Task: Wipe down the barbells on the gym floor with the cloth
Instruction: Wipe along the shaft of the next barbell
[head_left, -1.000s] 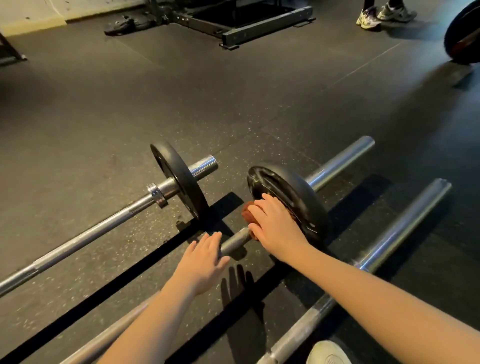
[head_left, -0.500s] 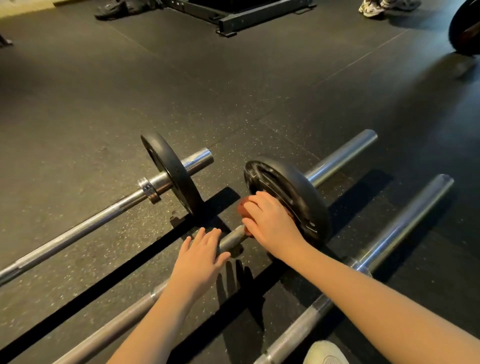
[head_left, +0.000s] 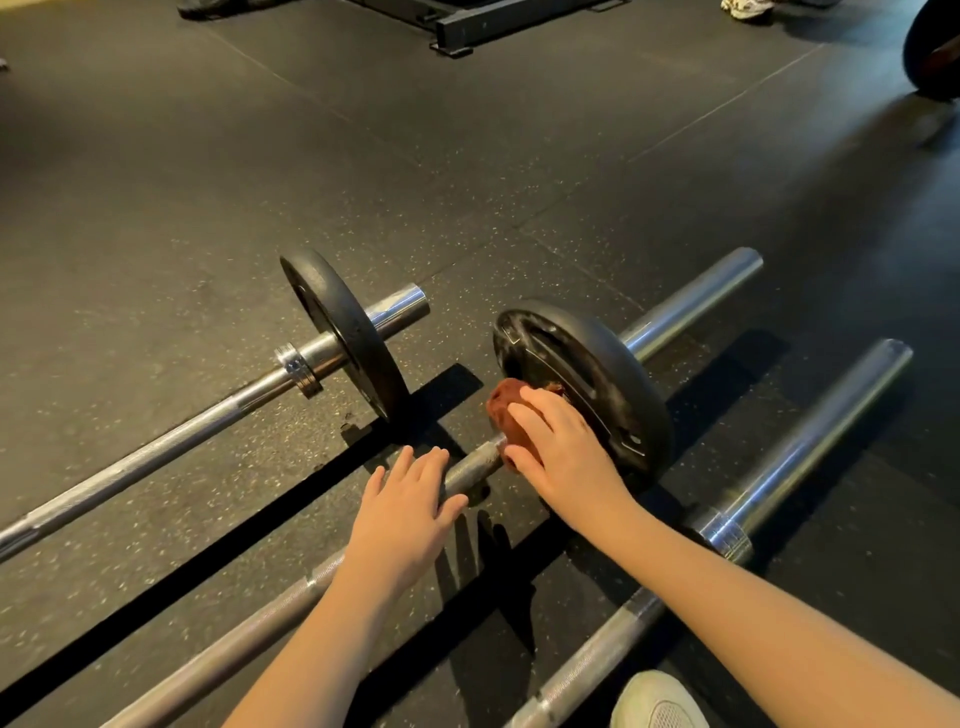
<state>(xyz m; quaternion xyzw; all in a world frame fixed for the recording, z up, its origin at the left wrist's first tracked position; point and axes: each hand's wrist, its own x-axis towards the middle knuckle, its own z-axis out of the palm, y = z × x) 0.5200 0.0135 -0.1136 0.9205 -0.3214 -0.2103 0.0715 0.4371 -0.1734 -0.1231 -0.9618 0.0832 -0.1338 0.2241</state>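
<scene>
Against the inner face of the middle plate (head_left: 597, 374), where the shaft of the middle barbell (head_left: 475, 465) runs into it, our right hand (head_left: 561, 452) presses the reddish-brown cloth (head_left: 506, 402). The fingers are curled over the wad, so only its upper-left edge shows past the fingertips.

Over the last second very little has shifted. The cloth sat at this same joint before. It has only crept a touch higher against the plate, showing more of itself above the fingers. We read that as small rubbing strokes worked into one spot, not a long pass along the shaft, so this barbell is likely only partly wiped.

Our left hand (head_left: 410, 514) has kept its place on the same shaft, just short of the plate. Its fingers lie straight and flat on the metal, holding nothing, and it seems to steady the bar against rolling. Between the two hands a short bare stretch of shaft shows.

To the left of the middle plate lies a second barbell (head_left: 156, 452), and to the right of it a third barbell (head_left: 810, 452). Both rest on the gym floor (head_left: 467, 156), well apart from the cloth. We judge that both probably await wiping, though we cannot tell how clean they are.
</scene>
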